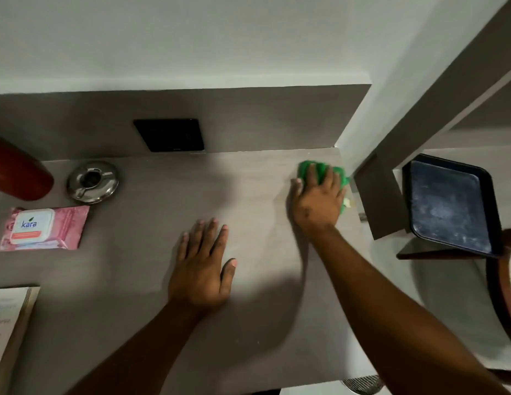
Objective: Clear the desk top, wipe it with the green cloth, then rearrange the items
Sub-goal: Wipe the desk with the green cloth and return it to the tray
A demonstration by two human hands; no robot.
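Observation:
My right hand (317, 199) presses the green cloth (308, 168) flat against the grey desk top (151, 280) at its far right corner, next to the wall. Most of the cloth is hidden under the palm and fingers. My left hand (203, 269) lies flat on the desk near the middle, fingers spread, holding nothing. On the left of the desk sit a pink wet-wipes pack (43, 228), a round steel ashtray (92, 181), a dark red cylindrical object (17, 172) and a booklet (9, 329) at the front left edge.
A black socket plate (170, 134) is set in the back panel. To the right, beyond the desk's edge, a black tray (451, 205) rests on a wooden chair (502, 283). A grey post (382, 201) stands between desk and tray.

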